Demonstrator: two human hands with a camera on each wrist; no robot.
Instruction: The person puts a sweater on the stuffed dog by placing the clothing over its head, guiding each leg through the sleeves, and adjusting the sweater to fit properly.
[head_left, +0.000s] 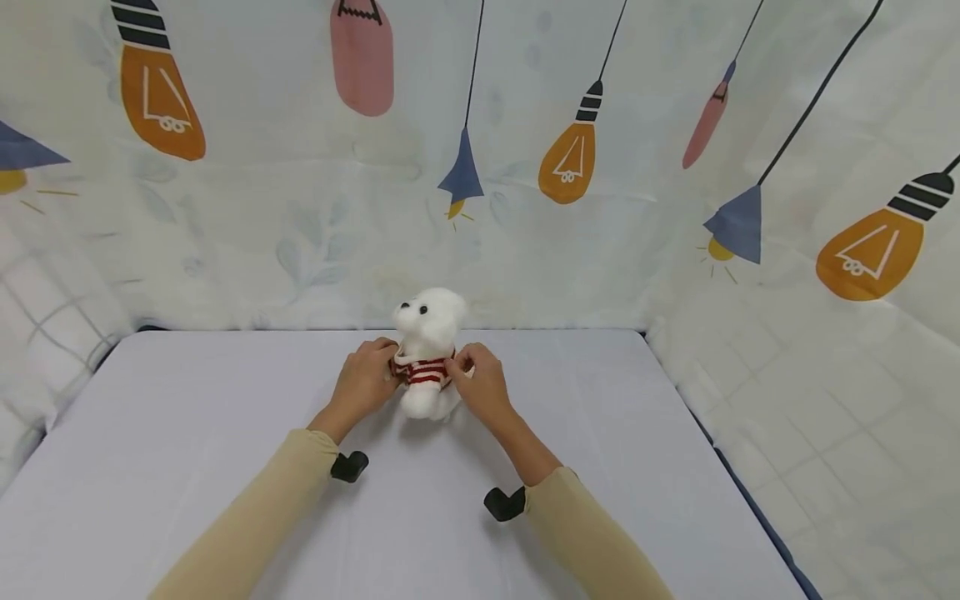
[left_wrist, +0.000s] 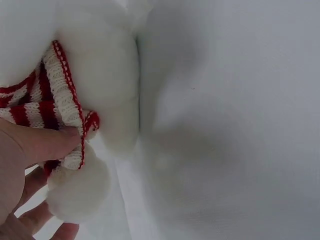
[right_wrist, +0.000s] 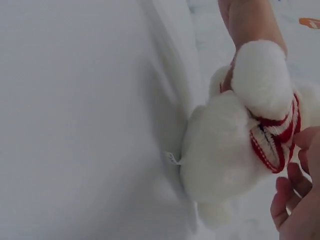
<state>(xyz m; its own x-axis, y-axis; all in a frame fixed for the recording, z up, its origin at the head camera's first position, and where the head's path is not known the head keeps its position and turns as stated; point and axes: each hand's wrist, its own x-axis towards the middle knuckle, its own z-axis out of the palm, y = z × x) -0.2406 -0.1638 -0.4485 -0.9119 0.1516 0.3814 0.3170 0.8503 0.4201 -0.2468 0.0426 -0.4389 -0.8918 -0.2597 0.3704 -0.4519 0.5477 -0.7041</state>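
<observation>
A white plush bear [head_left: 441, 315] sits on the table, its head turned towards the left. It wears a small red-and-white striped knitted sweater [head_left: 424, 372]. At the bear's left side in the head view, my left hand [head_left: 365, 379] pinches the sweater; the left wrist view shows the thumb over its hem [left_wrist: 67, 95], beside a white paw [left_wrist: 80, 192]. On the opposite side, my right hand [head_left: 483, 387] pinches the sweater's edge between thumb and forefinger. That edge [right_wrist: 272, 150] gapes away from the bear's body in the right wrist view.
The bear stands on a white-covered table [head_left: 225, 392]. Behind it hangs a pale curtain [head_left: 315, 208] printed with bulbs and lamps, which also runs along the right side. Black wrist mounts [head_left: 506, 504] stick out beside both sleeves. A small white tag [right_wrist: 172, 158] hangs from the bear.
</observation>
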